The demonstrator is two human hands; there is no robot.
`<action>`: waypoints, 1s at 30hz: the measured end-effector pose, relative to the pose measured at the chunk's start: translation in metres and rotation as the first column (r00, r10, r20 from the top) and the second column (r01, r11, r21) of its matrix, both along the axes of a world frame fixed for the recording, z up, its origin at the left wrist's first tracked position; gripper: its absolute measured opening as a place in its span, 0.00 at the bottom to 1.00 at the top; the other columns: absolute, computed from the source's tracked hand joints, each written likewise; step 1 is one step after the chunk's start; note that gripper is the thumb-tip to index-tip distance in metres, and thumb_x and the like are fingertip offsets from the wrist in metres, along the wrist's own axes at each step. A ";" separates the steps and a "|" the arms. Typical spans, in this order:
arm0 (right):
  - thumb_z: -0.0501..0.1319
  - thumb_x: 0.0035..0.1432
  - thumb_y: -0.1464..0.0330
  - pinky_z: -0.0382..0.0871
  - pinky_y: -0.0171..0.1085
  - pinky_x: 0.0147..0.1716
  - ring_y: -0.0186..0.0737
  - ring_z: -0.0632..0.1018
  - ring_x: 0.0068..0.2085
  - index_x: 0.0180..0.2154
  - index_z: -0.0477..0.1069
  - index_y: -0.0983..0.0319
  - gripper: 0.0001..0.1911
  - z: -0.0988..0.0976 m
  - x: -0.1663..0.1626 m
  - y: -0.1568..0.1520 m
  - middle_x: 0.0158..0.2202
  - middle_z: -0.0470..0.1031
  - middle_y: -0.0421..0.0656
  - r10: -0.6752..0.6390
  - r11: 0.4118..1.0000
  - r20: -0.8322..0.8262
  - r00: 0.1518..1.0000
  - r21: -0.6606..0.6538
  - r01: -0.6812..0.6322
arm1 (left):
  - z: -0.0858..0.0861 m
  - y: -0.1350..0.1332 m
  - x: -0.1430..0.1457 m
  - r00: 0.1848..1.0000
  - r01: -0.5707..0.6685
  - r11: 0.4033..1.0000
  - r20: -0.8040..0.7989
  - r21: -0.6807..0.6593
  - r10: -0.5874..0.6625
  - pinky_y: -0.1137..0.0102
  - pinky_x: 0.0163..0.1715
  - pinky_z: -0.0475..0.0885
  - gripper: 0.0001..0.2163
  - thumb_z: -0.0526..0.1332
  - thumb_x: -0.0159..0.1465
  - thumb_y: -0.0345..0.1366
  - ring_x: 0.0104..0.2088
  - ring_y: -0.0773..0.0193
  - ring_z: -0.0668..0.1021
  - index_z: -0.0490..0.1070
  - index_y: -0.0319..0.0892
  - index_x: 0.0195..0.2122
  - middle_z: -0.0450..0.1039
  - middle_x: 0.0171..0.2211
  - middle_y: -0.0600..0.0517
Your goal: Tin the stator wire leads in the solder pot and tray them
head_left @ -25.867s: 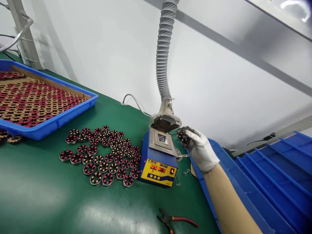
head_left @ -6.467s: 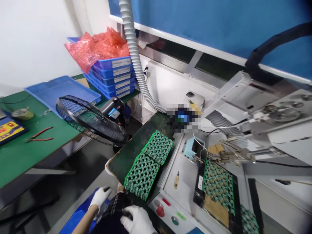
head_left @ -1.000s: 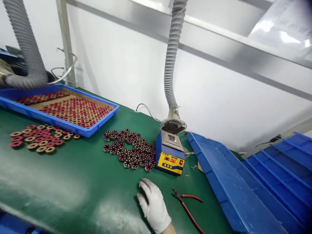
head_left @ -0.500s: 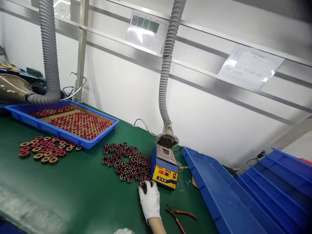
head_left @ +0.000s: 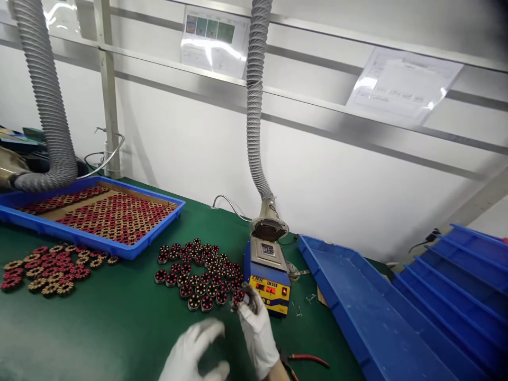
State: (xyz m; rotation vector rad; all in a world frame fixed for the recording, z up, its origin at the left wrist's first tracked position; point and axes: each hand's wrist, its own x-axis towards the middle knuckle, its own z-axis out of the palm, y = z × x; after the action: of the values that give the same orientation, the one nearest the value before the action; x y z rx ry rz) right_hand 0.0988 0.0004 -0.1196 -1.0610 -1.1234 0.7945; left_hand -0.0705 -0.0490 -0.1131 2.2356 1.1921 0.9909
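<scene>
My right hand (head_left: 257, 330), in a white glove with darkened fingertips, pinches a small round part with a red-and-black face (head_left: 238, 297) in front of the solder pot (head_left: 270, 286). To its left hovers my left hand (head_left: 194, 349), also gloved, fingers spread and curved, slightly blurred and holding nothing. Behind both hands lies a cluster of similar round parts (head_left: 200, 275), dark-sided with red or tan dots on top. Red-handled pliers (head_left: 309, 358) rest beside my right wrist, partly covered by it.
On the left, a blue tray (head_left: 130, 251) carries rows of red and tan gear-shaped pieces; a loose pile (head_left: 50, 270) lies before it. An extraction hose (head_left: 256, 106) hangs over the pot. At right stand a long blue tray (head_left: 357, 307) and stacked blue trays (head_left: 456, 296).
My right hand has lifted a round part from near the pot and turned it up. My left hand has come up into view from the bottom edge. The camera view has shifted.
</scene>
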 end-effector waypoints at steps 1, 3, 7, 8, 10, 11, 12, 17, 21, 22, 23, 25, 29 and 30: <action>0.64 0.44 0.52 0.74 0.40 0.34 0.43 0.78 0.37 0.41 0.65 0.60 0.25 0.017 0.001 0.002 0.38 0.76 0.48 0.028 0.999 -0.041 0.999 0.028 -0.027 | 0.014 0.009 0.004 0.997 -0.075 0.992 0.010 0.105 0.075 0.58 0.45 0.72 0.24 0.61 0.53 0.33 0.48 0.52 0.71 0.61 0.45 0.52 0.67 0.50 0.46; 0.70 0.35 0.56 0.74 0.39 0.35 0.43 0.78 0.36 0.36 0.66 0.59 0.26 0.051 0.001 0.002 0.34 0.77 0.45 0.075 0.994 -0.096 0.993 0.091 -0.066 | 0.045 0.024 0.017 0.987 -0.162 0.946 0.042 0.281 0.156 0.58 0.46 0.71 0.29 0.59 0.54 0.31 0.51 0.52 0.69 0.54 0.45 0.57 0.63 0.53 0.46; 0.73 0.33 0.67 0.73 0.33 0.28 0.36 0.76 0.29 0.30 0.65 0.58 0.22 0.104 0.002 -0.010 0.27 0.74 0.38 0.078 0.986 -0.168 0.983 0.161 -0.051 | 0.093 0.038 0.054 0.992 -0.108 0.880 0.109 0.463 0.064 0.59 0.44 0.71 0.28 0.53 0.51 0.26 0.46 0.54 0.71 0.57 0.45 0.55 0.67 0.49 0.46; 0.73 0.31 0.68 0.72 0.31 0.25 0.34 0.75 0.26 0.27 0.64 0.59 0.21 0.111 0.005 -0.013 0.24 0.72 0.36 0.042 0.985 -0.179 0.983 0.169 -0.012 | 0.099 0.041 0.062 0.989 -0.084 0.877 0.144 0.474 0.017 0.60 0.42 0.71 0.26 0.53 0.51 0.26 0.44 0.54 0.72 0.59 0.46 0.53 0.68 0.47 0.47; 0.74 0.30 0.68 0.71 0.30 0.22 0.33 0.73 0.24 0.24 0.64 0.59 0.20 0.119 0.016 -0.018 0.21 0.71 0.35 -0.003 0.981 -0.161 0.987 0.190 0.034 | 0.105 0.046 0.076 0.970 -0.019 0.894 0.225 0.448 -0.092 0.62 0.40 0.71 0.23 0.52 0.51 0.26 0.41 0.56 0.73 0.62 0.47 0.49 0.71 0.43 0.49; 0.74 0.30 0.67 0.71 0.31 0.22 0.35 0.74 0.24 0.25 0.66 0.60 0.20 0.120 0.024 -0.019 0.22 0.72 0.36 0.014 0.978 -0.133 0.991 0.206 0.014 | 0.106 0.048 0.081 0.952 0.036 0.914 0.264 0.404 -0.154 0.63 0.41 0.71 0.21 0.52 0.51 0.26 0.40 0.57 0.74 0.63 0.47 0.47 0.71 0.42 0.50; 0.73 0.32 0.65 0.73 0.33 0.25 0.37 0.76 0.26 0.28 0.68 0.60 0.19 0.120 0.034 -0.020 0.25 0.74 0.39 0.054 0.976 -0.095 0.994 0.217 -0.032 | 0.108 0.051 0.084 0.930 0.098 0.937 0.305 0.337 -0.207 0.63 0.41 0.70 0.20 0.53 0.51 0.27 0.41 0.58 0.74 0.64 0.48 0.46 0.71 0.42 0.51; 0.68 0.44 0.62 0.74 0.38 0.31 0.44 0.78 0.34 0.35 0.76 0.57 0.13 0.114 0.076 -0.019 0.33 0.75 0.44 0.164 0.950 0.108 0.981 0.250 -0.186 | 0.112 0.058 0.088 0.872 0.265 0.964 0.434 -0.029 -0.227 0.70 0.44 0.69 0.16 0.56 0.52 0.27 0.42 0.61 0.73 0.67 0.48 0.42 0.71 0.42 0.54; 0.66 0.47 0.67 0.69 0.33 0.27 0.36 0.74 0.28 0.25 0.76 0.57 0.02 0.110 0.074 -0.017 0.25 0.71 0.40 0.052 0.947 0.073 0.996 0.312 -0.072 | 0.110 0.061 0.090 0.859 0.331 0.932 0.363 0.144 -0.361 0.71 0.43 0.68 0.16 0.55 0.52 0.23 0.41 0.64 0.73 0.67 0.48 0.40 0.70 0.40 0.55; 0.66 0.47 0.67 0.68 0.33 0.28 0.35 0.72 0.28 0.23 0.75 0.58 0.04 0.109 0.071 -0.017 0.24 0.70 0.40 0.057 0.956 -0.027 0.998 0.291 -0.046 | 0.109 0.061 0.091 0.858 0.329 0.917 0.334 0.224 -0.389 0.70 0.44 0.67 0.17 0.55 0.53 0.22 0.42 0.64 0.72 0.66 0.48 0.41 0.70 0.41 0.55; 0.66 0.48 0.65 0.68 0.33 0.28 0.35 0.72 0.28 0.22 0.74 0.58 0.06 0.109 0.068 -0.017 0.24 0.69 0.39 0.086 0.966 -0.156 0.984 0.256 -0.044 | 0.108 0.061 0.091 0.860 0.322 0.896 0.301 0.305 -0.411 0.70 0.44 0.67 0.17 0.55 0.54 0.22 0.42 0.64 0.72 0.65 0.47 0.42 0.70 0.41 0.54; 0.65 0.47 0.62 0.69 0.34 0.29 0.34 0.71 0.27 0.23 0.73 0.58 0.07 0.110 0.064 -0.017 0.24 0.69 0.39 0.170 0.977 -0.426 0.889 0.192 -0.095 | 0.107 0.061 0.092 0.875 0.294 0.850 0.234 0.437 -0.423 0.68 0.45 0.66 0.15 0.55 0.56 0.23 0.43 0.64 0.71 0.63 0.45 0.43 0.69 0.42 0.52; 0.67 0.45 0.61 0.71 0.39 0.36 0.38 0.75 0.31 0.29 0.74 0.56 0.08 0.118 0.062 -0.020 0.28 0.74 0.40 0.151 0.985 -0.587 0.796 0.154 -0.074 | 0.110 0.061 0.089 0.904 0.177 0.832 0.248 0.526 -0.349 0.67 0.44 0.66 0.13 0.55 0.57 0.22 0.44 0.62 0.70 0.64 0.42 0.42 0.69 0.41 0.49; 0.68 0.44 0.62 0.70 0.40 0.39 0.39 0.75 0.34 0.31 0.75 0.57 0.10 0.120 0.060 -0.021 0.31 0.75 0.41 0.142 0.987 -0.551 0.822 0.138 -0.078 | 0.111 0.062 0.088 0.905 0.155 0.833 0.262 0.531 -0.335 0.67 0.45 0.66 0.13 0.56 0.56 0.22 0.44 0.62 0.70 0.64 0.41 0.42 0.69 0.41 0.49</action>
State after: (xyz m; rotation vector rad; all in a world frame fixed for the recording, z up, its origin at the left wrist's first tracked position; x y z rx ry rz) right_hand 0.1590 -0.0207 0.0002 -0.6048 -0.7123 1.0418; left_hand 0.0172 0.0127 -0.0026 2.3614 0.5002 1.6427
